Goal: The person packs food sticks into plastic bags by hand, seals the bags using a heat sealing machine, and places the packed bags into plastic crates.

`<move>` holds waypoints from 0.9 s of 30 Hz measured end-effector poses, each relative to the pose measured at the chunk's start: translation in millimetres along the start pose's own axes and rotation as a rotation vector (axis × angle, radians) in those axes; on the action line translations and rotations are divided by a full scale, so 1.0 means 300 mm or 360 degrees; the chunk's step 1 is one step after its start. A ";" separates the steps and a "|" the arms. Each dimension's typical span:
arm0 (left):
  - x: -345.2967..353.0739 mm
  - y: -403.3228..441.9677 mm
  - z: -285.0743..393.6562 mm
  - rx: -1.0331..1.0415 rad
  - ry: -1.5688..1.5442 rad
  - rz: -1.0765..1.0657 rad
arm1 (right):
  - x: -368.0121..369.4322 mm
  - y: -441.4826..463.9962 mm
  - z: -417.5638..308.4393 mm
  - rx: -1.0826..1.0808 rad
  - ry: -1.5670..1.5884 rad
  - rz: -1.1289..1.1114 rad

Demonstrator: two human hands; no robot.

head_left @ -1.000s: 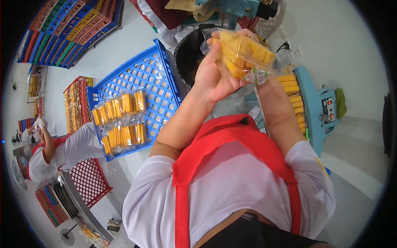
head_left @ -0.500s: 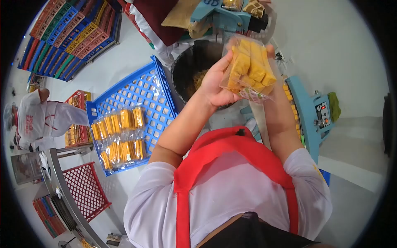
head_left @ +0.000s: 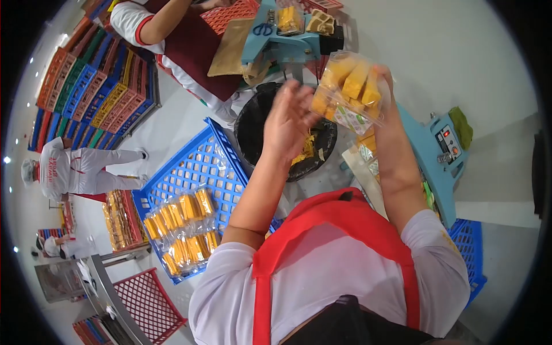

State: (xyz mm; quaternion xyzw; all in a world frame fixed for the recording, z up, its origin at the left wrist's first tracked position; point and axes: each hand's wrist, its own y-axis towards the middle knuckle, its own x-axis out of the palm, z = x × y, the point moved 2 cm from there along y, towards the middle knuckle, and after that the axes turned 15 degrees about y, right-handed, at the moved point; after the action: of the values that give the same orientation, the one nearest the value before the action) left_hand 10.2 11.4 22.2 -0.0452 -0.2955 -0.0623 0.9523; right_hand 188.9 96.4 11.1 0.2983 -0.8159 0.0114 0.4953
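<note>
A clear plastic bag of chunky yellow pieces [head_left: 352, 86], printed near its lower edge, is held up in front of me. My right hand [head_left: 386, 83] grips its right side, the fingers partly hidden behind the plastic. Left of the bag, my left hand [head_left: 286, 123] is raised with fingers stretched and nothing in it; its fingertips are slightly blurred. Beneath that hand stands a black bin [head_left: 251, 123] with yellow scraps inside. A blue crate [head_left: 192, 158] on the left carries two rows of similar filled bags [head_left: 187, 210].
A teal machine [head_left: 440, 172] with a lit control panel stands right of my arm, another teal machine [head_left: 287, 49] beyond the bin. A co-worker in a maroon apron [head_left: 192, 46] is at the top; another person [head_left: 80, 167] stands left. Stacked crates [head_left: 95, 86] fill the upper left.
My left hand has let go of the bag and moved left, its fingers now spread. The bag stays in my right hand, slightly turned. The view has shifted, showing more of the co-worker.
</note>
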 end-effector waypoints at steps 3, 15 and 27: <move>0.014 -0.019 0.083 0.0561 0.0417 0.0285 | -0.001 -0.006 -0.018 0.0056 0.0076 -0.0035; 0.070 0.001 0.113 0.0390 0.0577 -0.0375 | -0.024 0.020 -0.051 -0.0062 -0.0224 -0.0060; 0.018 0.034 0.108 0.0090 0.0092 -0.0536 | -0.102 0.031 -0.018 0.0089 -0.0176 -0.0077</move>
State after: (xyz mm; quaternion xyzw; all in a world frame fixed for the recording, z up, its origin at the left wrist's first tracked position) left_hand -2.0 24.9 51.2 0.0335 -0.2730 -0.2138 0.9374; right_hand 198.6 120.3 -8.5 0.3319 -0.8339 0.0057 0.4409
